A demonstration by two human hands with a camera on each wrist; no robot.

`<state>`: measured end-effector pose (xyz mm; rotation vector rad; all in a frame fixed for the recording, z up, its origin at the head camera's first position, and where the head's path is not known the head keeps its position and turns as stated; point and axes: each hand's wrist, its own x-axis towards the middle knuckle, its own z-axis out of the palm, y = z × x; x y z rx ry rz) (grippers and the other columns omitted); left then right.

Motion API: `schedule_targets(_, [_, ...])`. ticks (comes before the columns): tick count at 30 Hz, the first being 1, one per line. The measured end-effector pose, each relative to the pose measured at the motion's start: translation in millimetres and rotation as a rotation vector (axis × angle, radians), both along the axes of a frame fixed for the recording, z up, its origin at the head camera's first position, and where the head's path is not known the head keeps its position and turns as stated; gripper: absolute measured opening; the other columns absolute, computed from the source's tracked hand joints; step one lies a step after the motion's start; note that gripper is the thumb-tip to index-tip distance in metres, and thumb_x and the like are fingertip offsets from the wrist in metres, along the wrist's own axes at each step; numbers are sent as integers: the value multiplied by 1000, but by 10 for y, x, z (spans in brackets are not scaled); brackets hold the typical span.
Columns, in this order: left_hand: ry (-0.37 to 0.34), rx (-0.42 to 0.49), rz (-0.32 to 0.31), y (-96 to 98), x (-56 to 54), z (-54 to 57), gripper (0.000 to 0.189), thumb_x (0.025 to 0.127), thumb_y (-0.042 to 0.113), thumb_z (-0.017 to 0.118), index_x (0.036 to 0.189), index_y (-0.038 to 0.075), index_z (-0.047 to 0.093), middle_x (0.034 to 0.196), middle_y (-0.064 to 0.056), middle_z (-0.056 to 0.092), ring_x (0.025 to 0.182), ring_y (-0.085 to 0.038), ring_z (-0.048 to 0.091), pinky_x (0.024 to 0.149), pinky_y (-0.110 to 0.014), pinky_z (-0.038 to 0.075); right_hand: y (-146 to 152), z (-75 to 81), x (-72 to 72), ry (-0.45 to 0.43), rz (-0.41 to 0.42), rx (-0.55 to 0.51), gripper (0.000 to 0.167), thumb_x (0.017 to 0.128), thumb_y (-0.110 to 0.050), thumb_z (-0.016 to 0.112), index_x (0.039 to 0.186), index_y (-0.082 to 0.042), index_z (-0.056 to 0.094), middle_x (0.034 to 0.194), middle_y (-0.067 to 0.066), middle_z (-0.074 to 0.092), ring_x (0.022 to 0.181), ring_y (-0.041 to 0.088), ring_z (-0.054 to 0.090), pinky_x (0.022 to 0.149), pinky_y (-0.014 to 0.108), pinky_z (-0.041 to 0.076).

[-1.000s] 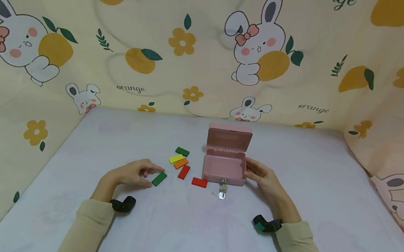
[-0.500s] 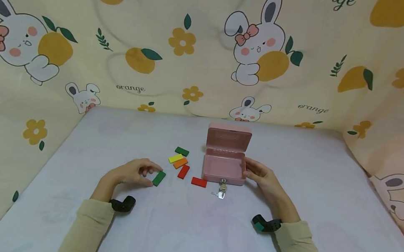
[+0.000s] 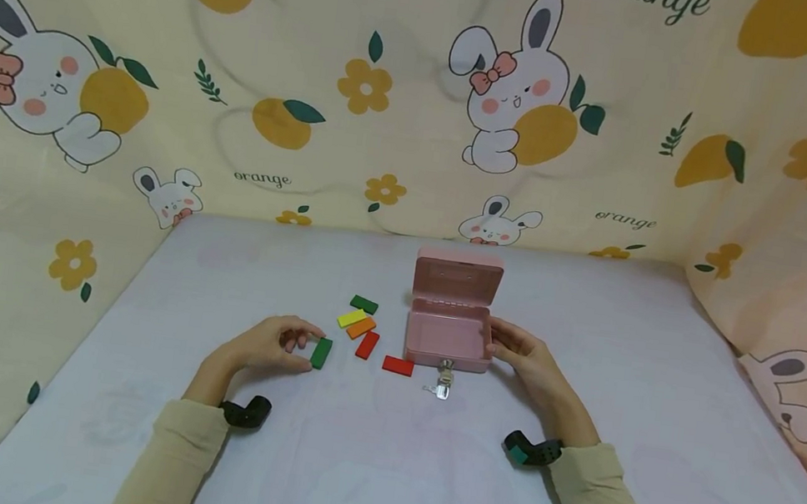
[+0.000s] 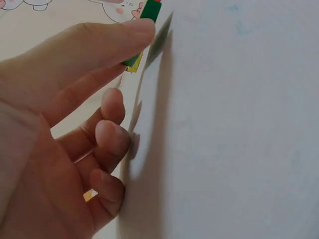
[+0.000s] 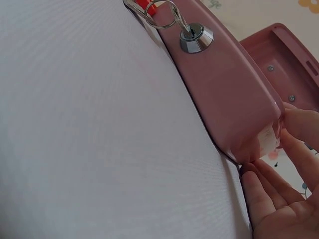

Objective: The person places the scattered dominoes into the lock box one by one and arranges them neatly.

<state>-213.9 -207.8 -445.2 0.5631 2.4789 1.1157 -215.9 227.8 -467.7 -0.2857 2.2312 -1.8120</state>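
My left hand [image 3: 271,343] pinches a small green block [image 3: 320,354] between thumb and fingers. In the left wrist view its thumb [image 4: 114,42] lies across the green block [image 4: 149,11], which casts a shadow on the white surface; the other fingers are loosely bent. Ahead of it lie loose blocks: green [image 3: 364,304], yellow [image 3: 352,318], orange [image 3: 361,328], red [image 3: 367,345] and another red [image 3: 398,366]. My right hand [image 3: 523,355] touches the right side of a pink cash box [image 3: 446,361], its lid up. In the right wrist view, fingers [image 5: 259,191] rest against the box's end.
A key [image 5: 179,20] on a ring sits in the lock [image 5: 197,39] on the box's front. The raised lid [image 3: 457,280] stands behind the box's tray. Patterned cloth [image 3: 387,141] hangs behind and at both sides of the white table [image 3: 377,467].
In my left hand the green block has turned more upright, and the thumb has come slightly right along it. My right hand, the box and the other blocks have stayed in place.
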Motion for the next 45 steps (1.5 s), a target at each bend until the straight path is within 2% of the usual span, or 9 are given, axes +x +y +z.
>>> schedule_targets(7, [33, 9, 6, 55, -4, 22, 47, 79, 17, 77, 123, 7, 62, 91, -10, 55, 79, -16, 46, 68, -19, 39, -7, 1, -1, -1, -4, 9, 59, 95, -20, 59, 146, -1, 37, 154, 20, 35, 141, 27, 38, 93, 2, 37])
schedule_targets(14, [75, 81, 12, 116, -20, 66, 47, 78, 15, 78, 122, 5, 62, 90, -16, 56, 82, -20, 47, 67, -19, 39, -4, 0, 2, 7, 7, -1, 59, 96, -20, 59, 146, 0, 36, 155, 21, 33, 144, 38, 30, 92, 2, 37])
schedule_targets(17, [75, 97, 19, 142, -33, 73, 47, 79, 14, 77, 122, 5, 62, 90, -16, 56, 82, -20, 47, 67, -19, 39, -1, 0, 3, 11, 12, -1, 59, 96, -21, 58, 146, -1, 36, 155, 20, 32, 142, 30, 36, 93, 2, 37])
schedule_targets(22, [68, 106, 26, 179, -59, 72, 48, 79, 15, 77, 123, 6, 61, 90, -16, 56, 83, -19, 47, 67, -20, 39, 8, -4, 0, 6, 15, -5, 60, 96, -22, 59, 147, -1, 36, 155, 20, 32, 130, 3, 44, 93, 3, 37])
schedule_targets(24, [67, 108, 26, 194, -67, 75, 49, 79, 16, 78, 124, 6, 61, 91, -16, 56, 84, -19, 47, 67, -20, 39, 9, -3, -1, 2, 14, -9, 60, 96, -22, 59, 147, -1, 36, 155, 20, 33, 128, 0, 44, 93, 3, 38])
schedule_targets(26, [72, 115, 26, 211, -71, 78, 49, 79, 16, 78, 124, 6, 61, 91, -16, 56, 84, -20, 47, 67, -19, 39, 9, 4, 1, 1, 13, -6, 60, 96, -22, 59, 147, -1, 36, 155, 20, 33, 130, 3, 45, 93, 3, 37])
schedule_targets(33, [116, 152, 18, 286, -68, 100, 49, 78, 12, 79, 123, 3, 61, 91, -18, 55, 81, -22, 48, 65, -18, 38, 0, 22, 13, 0, 11, 8, 59, 96, -23, 59, 146, -1, 37, 154, 20, 35, 143, 37, 33, 92, 2, 37])
schedule_targets(45, [142, 160, 36, 472, -92, 178, 47, 79, 7, 76, 123, 3, 60, 89, -18, 55, 81, -20, 47, 66, -19, 38, 6, 14, 20, -2, 26, -10, 58, 97, -23, 57, 147, -2, 36, 155, 20, 34, 143, 40, 31, 94, 4, 38])
